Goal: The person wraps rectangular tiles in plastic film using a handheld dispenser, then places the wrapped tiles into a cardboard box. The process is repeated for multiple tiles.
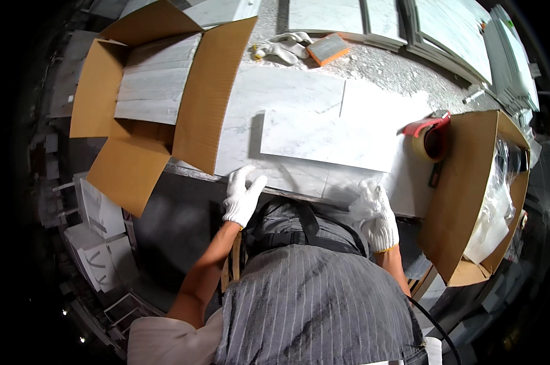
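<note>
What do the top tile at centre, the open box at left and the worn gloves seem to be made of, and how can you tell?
Top tile: probably marble, or marble-look ceramic; smooth, white with grey veining.
Open box: likely corrugated cardboard, matte brown, with stiff folded flaps.
Worn gloves: knitted yarn, matte, with ribbed cuffs; cotton or synthetic, I cannot tell.

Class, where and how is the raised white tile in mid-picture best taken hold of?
Probably by its two short ends at once, coming in from left and right. The tile is a flat, long rectangle lying over other tiles; the shadow beside its left end suggests a raised edge to catch. Clear plastic by its long edge nearest the person makes that side less handy.
</note>
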Demonstrator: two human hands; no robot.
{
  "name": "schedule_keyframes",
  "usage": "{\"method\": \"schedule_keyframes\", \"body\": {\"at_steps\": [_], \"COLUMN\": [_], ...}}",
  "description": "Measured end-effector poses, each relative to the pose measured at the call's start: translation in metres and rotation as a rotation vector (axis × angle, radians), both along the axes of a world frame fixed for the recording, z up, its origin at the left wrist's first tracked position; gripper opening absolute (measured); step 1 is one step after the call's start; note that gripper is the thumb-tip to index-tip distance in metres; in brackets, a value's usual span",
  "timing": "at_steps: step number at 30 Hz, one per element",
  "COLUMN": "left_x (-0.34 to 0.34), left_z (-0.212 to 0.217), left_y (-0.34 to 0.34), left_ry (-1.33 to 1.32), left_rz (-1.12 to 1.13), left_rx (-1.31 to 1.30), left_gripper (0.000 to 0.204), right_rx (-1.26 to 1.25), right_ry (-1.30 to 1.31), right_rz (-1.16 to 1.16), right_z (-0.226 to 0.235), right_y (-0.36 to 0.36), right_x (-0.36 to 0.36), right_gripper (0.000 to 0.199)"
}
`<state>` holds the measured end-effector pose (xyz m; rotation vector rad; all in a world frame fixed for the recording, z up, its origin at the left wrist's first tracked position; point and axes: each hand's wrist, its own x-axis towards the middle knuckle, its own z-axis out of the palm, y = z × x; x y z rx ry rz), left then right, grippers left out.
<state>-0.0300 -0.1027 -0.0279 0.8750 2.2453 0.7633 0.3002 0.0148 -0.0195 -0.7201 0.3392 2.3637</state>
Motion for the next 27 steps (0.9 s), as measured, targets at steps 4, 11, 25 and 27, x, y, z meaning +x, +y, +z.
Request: {"method": "schedule_keyframes", "body": {"at_steps": [4,11,25,27], "left_x": [-0.004,0.003,0.073,0.063], "left_z": [0.003,0.035,0.062,0.016], "left_y": [-0.004,0.008,0.093,0.095], "left_ry": [-0.321,-0.753,0.269,0.467], "left_rz": [0.120,0.195,-0.696,-0.790], "left_rx": [-0.019,-0.156,0.534,0.537], "left_gripper": [0.047,0.040,0.028,0.026], "right_rx": [0.035,0.268,2.228,1.265], "right_ry": [-0.572,-0.587,-2.046,-0.795], "right_rz": [0.249,0.353,0.317,0.282], "right_z": [0.064,0.124,0.123,0.130], "right_y": [0.023,0.077,0.300,0.219], "right_x": [-0.039,-0.044,-0.093,-0.125], "right_gripper": [0.024,0.030,0.047,0.049]}}
